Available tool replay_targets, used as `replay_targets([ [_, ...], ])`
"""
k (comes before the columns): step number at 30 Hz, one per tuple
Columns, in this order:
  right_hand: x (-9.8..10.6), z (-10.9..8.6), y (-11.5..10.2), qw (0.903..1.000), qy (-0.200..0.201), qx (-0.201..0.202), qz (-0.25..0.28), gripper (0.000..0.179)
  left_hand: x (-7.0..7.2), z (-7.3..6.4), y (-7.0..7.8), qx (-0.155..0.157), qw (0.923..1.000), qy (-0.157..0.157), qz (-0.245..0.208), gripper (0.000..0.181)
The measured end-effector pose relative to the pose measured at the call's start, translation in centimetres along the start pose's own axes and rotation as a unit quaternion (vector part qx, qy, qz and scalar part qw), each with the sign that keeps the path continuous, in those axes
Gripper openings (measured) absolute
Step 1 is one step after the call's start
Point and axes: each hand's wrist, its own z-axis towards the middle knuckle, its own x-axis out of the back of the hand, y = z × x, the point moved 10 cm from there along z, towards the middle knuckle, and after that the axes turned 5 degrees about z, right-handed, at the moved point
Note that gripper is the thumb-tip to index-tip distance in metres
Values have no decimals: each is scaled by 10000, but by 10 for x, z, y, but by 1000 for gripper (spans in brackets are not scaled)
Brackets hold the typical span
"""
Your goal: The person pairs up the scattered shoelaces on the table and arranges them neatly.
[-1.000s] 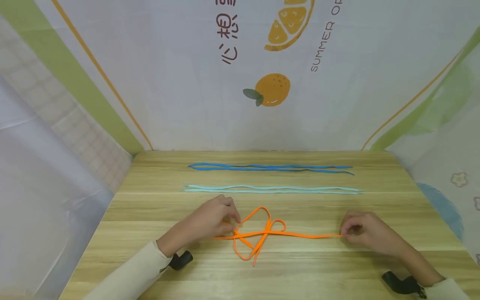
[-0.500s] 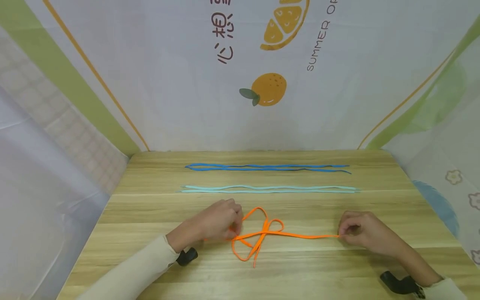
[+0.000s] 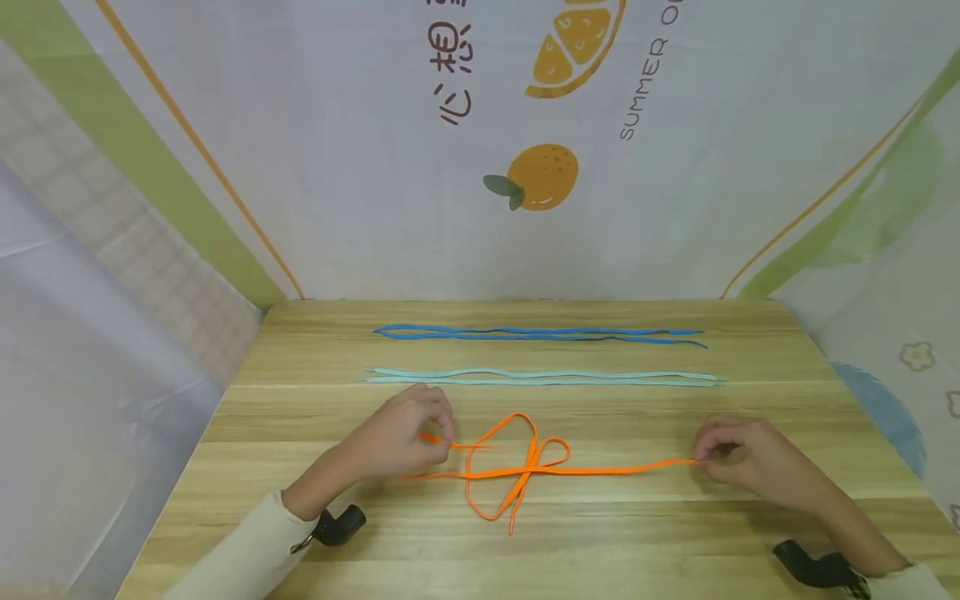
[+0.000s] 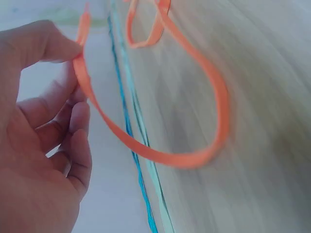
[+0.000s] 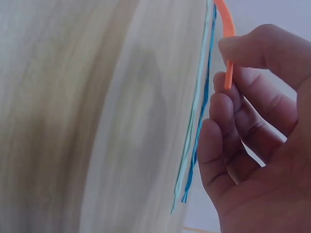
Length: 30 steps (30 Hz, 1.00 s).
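Observation:
An orange shoelace [image 3: 592,471] lies in loose crossing loops on the wooden table, its right part stretched out sideways. Between thumb and forefinger my right hand [image 3: 750,462] pinches it near its tip; in the right wrist view the short end of the orange lace [image 5: 228,77] sticks out below the thumb. My left hand [image 3: 405,433] pinches another stretch of the lace, left of the loops. From that pinch the orange lace [image 4: 170,159] hangs in a wide curve in the left wrist view. One tipped end points toward the front, below the loops.
A light teal shoelace [image 3: 540,382] lies doubled in two straight lines behind the orange one. Farther back, a blue shoelace [image 3: 540,337] is laid out the same way. White printed cloth [image 3: 375,167] hangs behind the table [image 3: 600,550] and along its sides.
My left hand has moved left and pulled a stretch of orange lace away from the loops. My right hand, still pinching the lace end, has shifted slightly right.

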Motion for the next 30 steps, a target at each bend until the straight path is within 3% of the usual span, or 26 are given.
replay_targets([
  [4, 11, -4, -1, 9999, 152, 25, -69, 41, 24, -20, -19, 524, 9965, 612, -210, 24],
  [8, 20, -10, -1, 9993, 313, 137, -183, 46, 40, -43, -41, 1195, 9877, 956, -309, 21],
  [13, 25, -17, 6, 9990, 369, 46, -251, 46, 49, -66, -63, 2015, 9731, 1109, -113, 11],
  [17, 26, -20, 9, 9989, 399, -16, -240, 41, 49, -80, -80, 2798, 9534, 1123, 66, 2],
  [20, 25, -20, 9, 9987, 475, -8, -198, 41, 45, -87, -92, 3239, 9408, 999, 103, 8],
  [26, 20, -17, 8, 9985, 528, -32, -172, 46, 36, -93, -110, 3579, 9314, 652, 153, 15],
  [30, 18, -15, 7, 9988, 475, -37, -143, 45, 38, -93, -117, 3472, 9357, 596, 203, 13],
])
